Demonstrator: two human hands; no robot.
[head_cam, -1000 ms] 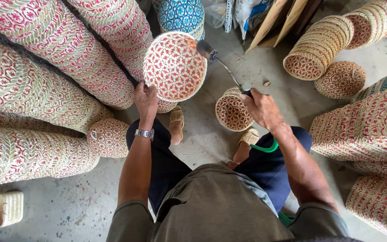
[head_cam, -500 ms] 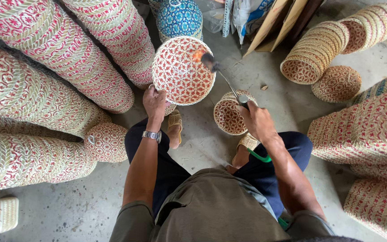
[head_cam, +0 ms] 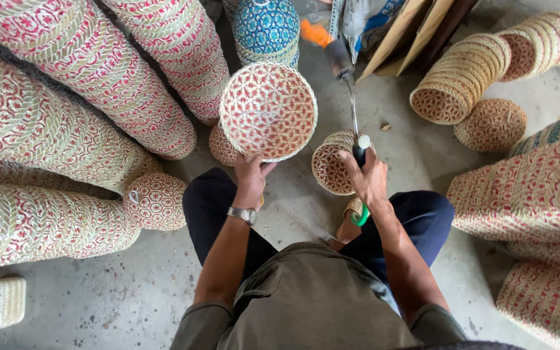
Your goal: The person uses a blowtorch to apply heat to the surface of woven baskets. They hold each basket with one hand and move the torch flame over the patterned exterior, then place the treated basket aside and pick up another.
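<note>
Left hand holds up a woven bowl, right hand points a flame torch beside it.

My left hand is clamped on the lower rim of a round woven basket with red pattern, holding it tilted so I look into its inside, at about 12 o'clock from my knees. My right hand is closed around the handle of a torch; its thin pipe goes up toward 12 o'clock and an orange flame burns at the tip, just past the basket's upper right edge, not touching it as far as I can see. I judge the singeing of this basket is in progress. A smaller basket waits on the floor between my hands. Long stacks of red-patterned baskets lie at 9 to 11 o'clock; whether they are finished I cannot tell.
</note>
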